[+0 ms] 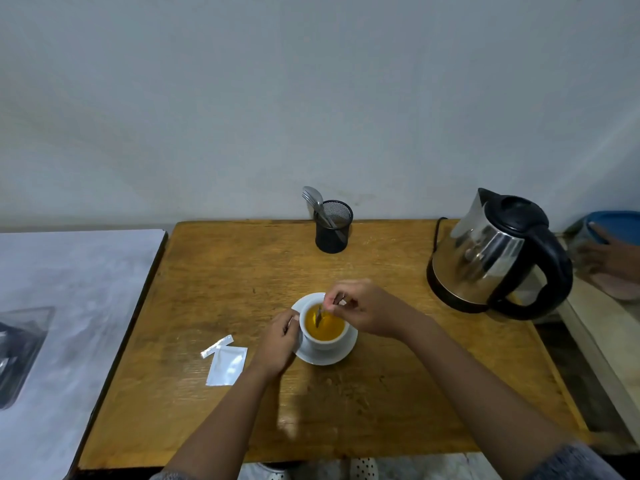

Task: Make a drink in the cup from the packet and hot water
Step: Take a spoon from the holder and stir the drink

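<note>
A white cup full of orange-yellow liquid stands on a white saucer in the middle of the wooden table. My left hand grips the cup's left side. My right hand pinches the handle of a spoon whose bowl dips into the drink. The opened silver packet lies flat left of the cup, with its torn-off strip beside it. A steel electric kettle with a black handle stands at the right, lid closed.
A black mesh holder with a spoon and fork stands at the table's far edge by the wall. A pale counter with a dark plastic-wrapped item adjoins on the left. A blue-lidded container sits far right.
</note>
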`<control>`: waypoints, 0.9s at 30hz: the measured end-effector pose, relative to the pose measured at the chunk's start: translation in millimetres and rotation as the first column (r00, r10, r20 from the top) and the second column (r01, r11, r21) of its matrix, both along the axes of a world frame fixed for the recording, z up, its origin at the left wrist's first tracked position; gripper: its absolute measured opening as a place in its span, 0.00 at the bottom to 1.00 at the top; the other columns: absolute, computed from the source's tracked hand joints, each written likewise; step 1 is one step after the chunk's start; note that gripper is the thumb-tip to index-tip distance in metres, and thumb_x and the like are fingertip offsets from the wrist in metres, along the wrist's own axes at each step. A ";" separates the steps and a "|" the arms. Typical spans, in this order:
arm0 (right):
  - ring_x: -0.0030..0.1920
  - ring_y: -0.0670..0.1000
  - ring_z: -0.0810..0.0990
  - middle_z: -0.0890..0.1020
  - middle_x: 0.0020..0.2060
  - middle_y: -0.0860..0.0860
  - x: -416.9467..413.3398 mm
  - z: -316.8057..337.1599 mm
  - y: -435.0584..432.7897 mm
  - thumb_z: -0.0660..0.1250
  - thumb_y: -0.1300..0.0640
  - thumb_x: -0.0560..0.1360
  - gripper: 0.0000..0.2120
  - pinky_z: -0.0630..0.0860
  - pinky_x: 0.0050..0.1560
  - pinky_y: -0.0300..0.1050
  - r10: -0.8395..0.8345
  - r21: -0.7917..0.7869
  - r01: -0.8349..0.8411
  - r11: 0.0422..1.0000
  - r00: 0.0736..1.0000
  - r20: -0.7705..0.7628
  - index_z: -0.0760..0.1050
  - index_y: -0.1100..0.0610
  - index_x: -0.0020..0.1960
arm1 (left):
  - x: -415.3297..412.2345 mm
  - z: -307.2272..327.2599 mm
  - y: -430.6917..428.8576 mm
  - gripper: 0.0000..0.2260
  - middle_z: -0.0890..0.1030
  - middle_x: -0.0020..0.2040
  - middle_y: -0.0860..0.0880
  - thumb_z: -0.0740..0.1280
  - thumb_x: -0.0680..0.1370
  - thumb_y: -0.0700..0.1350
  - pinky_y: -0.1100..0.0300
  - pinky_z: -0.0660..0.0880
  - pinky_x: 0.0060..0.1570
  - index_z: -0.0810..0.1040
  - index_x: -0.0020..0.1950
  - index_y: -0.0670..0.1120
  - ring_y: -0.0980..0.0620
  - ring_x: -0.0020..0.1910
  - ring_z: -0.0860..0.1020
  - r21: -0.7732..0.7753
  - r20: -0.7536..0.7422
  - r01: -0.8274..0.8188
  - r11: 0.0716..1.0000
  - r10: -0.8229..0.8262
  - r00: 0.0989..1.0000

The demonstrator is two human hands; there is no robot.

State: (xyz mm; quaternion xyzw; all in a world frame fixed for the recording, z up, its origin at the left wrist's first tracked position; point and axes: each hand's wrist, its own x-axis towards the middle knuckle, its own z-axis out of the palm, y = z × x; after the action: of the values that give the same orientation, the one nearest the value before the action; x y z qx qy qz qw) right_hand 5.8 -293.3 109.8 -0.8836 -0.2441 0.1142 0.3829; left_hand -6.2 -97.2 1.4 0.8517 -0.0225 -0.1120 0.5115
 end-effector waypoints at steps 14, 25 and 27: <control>0.53 0.54 0.77 0.80 0.53 0.57 18.0 7.2 1.4 0.62 0.60 0.78 0.11 0.72 0.53 0.44 0.271 -0.366 -0.250 0.896 0.963 0.007 0.78 0.62 0.55 | 0.9 0.3 1.1 0.11 0.79 0.48 0.43 0.56 0.80 0.44 0.59 0.70 0.45 0.77 0.49 0.43 0.48 0.47 0.75 -0.003 -0.024 -0.005 1.000 0.005 1.000; 0.47 0.52 0.79 0.84 0.48 0.56 12.6 9.5 -0.1 0.64 0.58 0.76 0.10 0.77 0.50 0.46 0.229 -0.364 -0.209 0.908 0.973 0.011 0.81 0.61 0.52 | 1.7 5.6 1.1 0.10 0.78 0.49 0.44 0.56 0.80 0.44 0.59 0.70 0.45 0.76 0.49 0.45 0.52 0.45 0.74 -0.013 -0.085 -0.009 1.000 0.008 0.996; 0.44 0.53 0.80 0.85 0.44 0.58 9.3 7.6 2.6 0.65 0.58 0.76 0.10 0.77 0.47 0.48 0.179 -0.298 -0.163 0.941 0.983 0.029 0.82 0.62 0.50 | 2.2 4.4 2.4 0.10 0.78 0.49 0.43 0.56 0.80 0.44 0.58 0.70 0.45 0.77 0.49 0.44 0.48 0.47 0.75 -0.011 -0.087 -0.006 1.000 0.005 0.996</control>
State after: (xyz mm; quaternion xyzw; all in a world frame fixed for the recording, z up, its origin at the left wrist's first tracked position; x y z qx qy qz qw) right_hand 15.2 -290.7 117.4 -0.9090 -0.3108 0.1574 0.2290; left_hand -4.0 -94.8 5.9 0.8431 0.0015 -0.1473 0.5172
